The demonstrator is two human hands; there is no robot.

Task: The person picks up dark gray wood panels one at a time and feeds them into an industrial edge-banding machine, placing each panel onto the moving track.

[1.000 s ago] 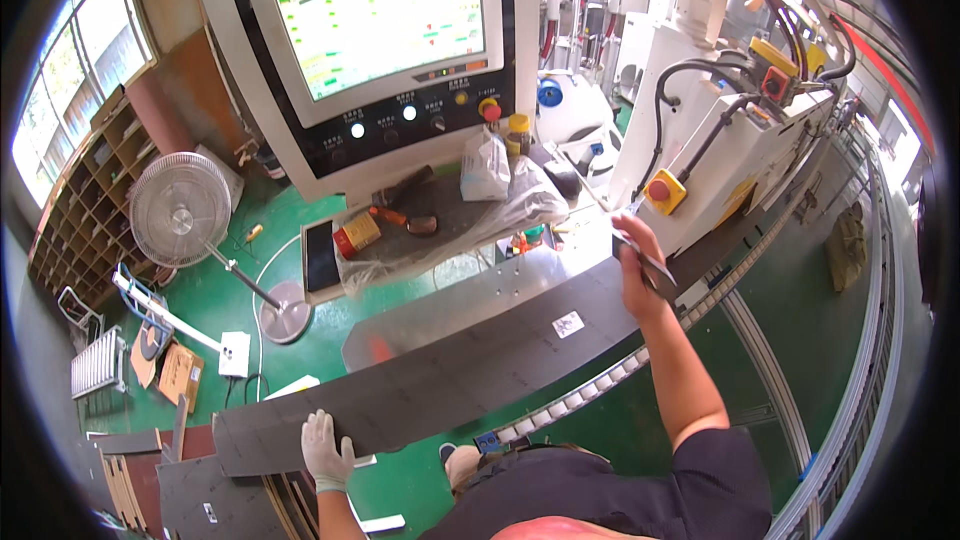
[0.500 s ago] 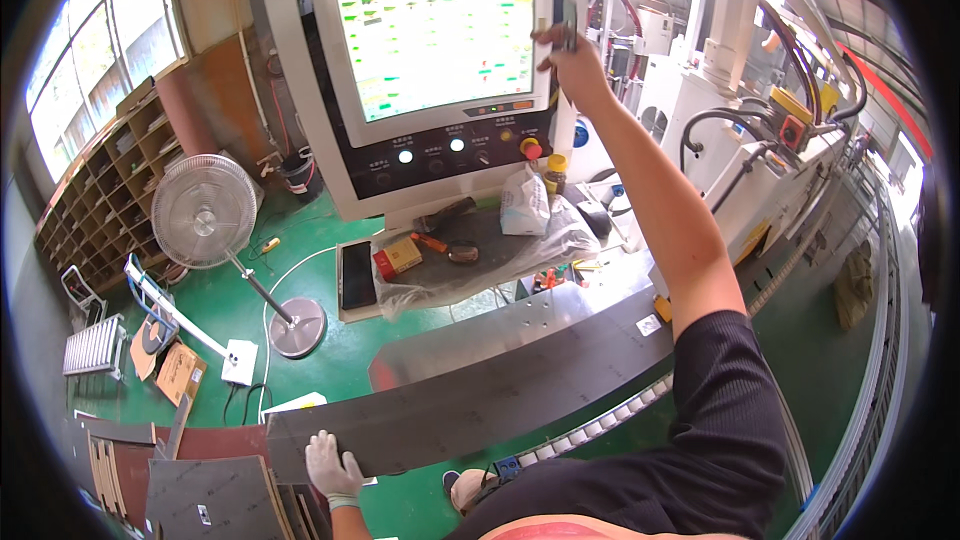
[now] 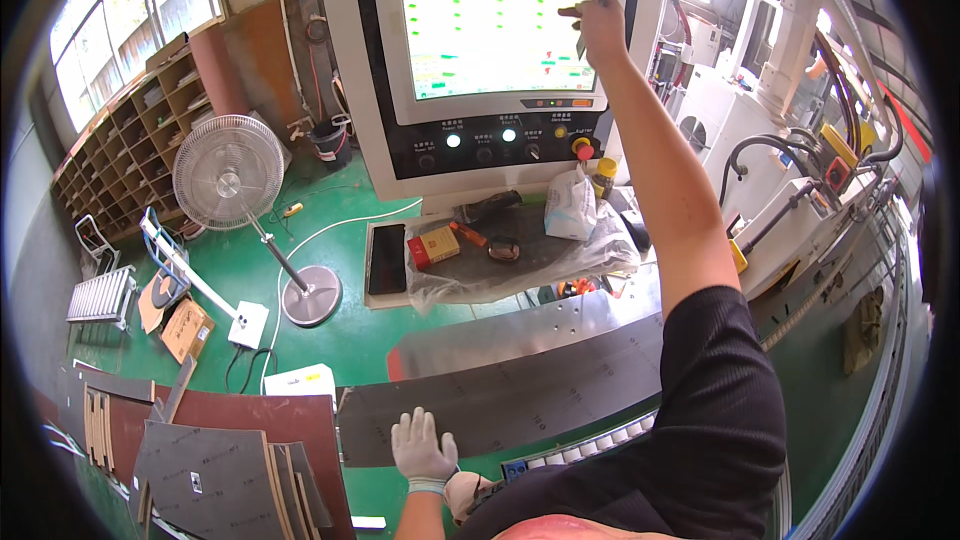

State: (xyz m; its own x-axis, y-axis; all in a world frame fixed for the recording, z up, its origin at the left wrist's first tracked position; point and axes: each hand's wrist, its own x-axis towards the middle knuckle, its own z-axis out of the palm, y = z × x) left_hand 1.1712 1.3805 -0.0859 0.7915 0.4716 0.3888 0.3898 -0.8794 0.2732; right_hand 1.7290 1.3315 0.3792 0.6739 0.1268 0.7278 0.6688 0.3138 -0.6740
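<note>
My left hand (image 3: 424, 447), in a pale work glove, rests with fingers spread on the left end of a long dark board (image 3: 520, 395). The board lies across a metal plate (image 3: 510, 338). Bare and raised, my right hand (image 3: 602, 28) is at the right side of a lit touchscreen (image 3: 490, 30) on a machine's control panel (image 3: 390, 90). Its upper fingers stretch toward the screen; whether they touch it is unclear. A thin greyish object (image 3: 581, 46) shows under the palm, seemingly held; its kind is hidden.
Below the panel, a plastic-covered shelf (image 3: 540, 275) carries a phone (image 3: 388, 258), a red-and-yellow box (image 3: 433, 247) and a white bag (image 3: 570, 205). A stand fan (image 3: 228, 183) is at the left. Cut dark boards (image 3: 215, 480) are stacked at lower left; machinery (image 3: 780, 140) stands right.
My right hand has moved from the screen's right frame onto the display area. My left hand stays open on the board, and the whole view has shifted.
</note>
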